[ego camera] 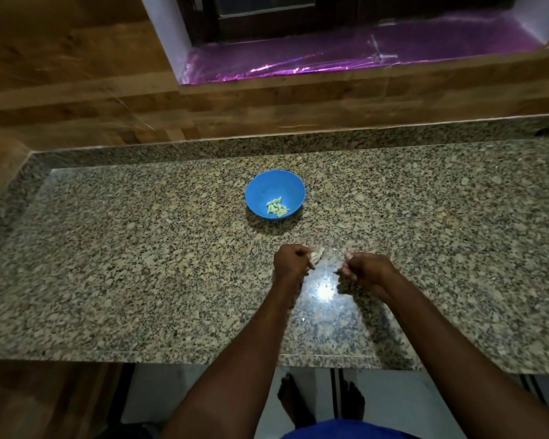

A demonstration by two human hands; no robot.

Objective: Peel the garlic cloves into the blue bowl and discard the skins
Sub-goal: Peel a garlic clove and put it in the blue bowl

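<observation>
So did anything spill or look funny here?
Nothing spilled. The peeled cloves lie inside the bowl, which sits upright on the counter. The left hand grips pale skins. What the right hand holds is unclear.

Worktop is speckled granite, polished enough to throw glare near its front edge. Blue bowl looks like smooth matt plastic. Wall behind is wood-grain panelling (sill has shiny purple film).
</observation>
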